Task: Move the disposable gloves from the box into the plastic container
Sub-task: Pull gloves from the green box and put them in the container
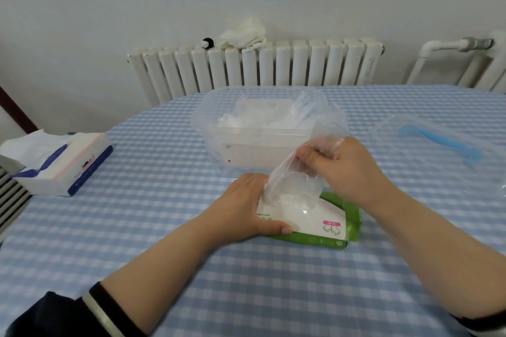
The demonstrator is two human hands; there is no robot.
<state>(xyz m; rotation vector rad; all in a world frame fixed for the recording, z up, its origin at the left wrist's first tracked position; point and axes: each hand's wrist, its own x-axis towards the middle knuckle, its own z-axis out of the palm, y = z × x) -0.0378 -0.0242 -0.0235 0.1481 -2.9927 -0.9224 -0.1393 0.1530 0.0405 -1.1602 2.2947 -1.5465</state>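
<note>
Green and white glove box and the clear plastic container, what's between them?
In the head view, only bare checked tablecloth separates the box from the container.

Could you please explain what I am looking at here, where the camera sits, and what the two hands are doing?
The camera is worn on the person's head, looking down at their own bare hands. The left hand rests on a green-and-white glove box, steadying it. The right hand pinches a clear disposable glove, partly out of the box. Behind stands a plastic container already holding gloves. On the checked tablecloth also lie a tissue pack and a clear lid with a blue strip.
</note>
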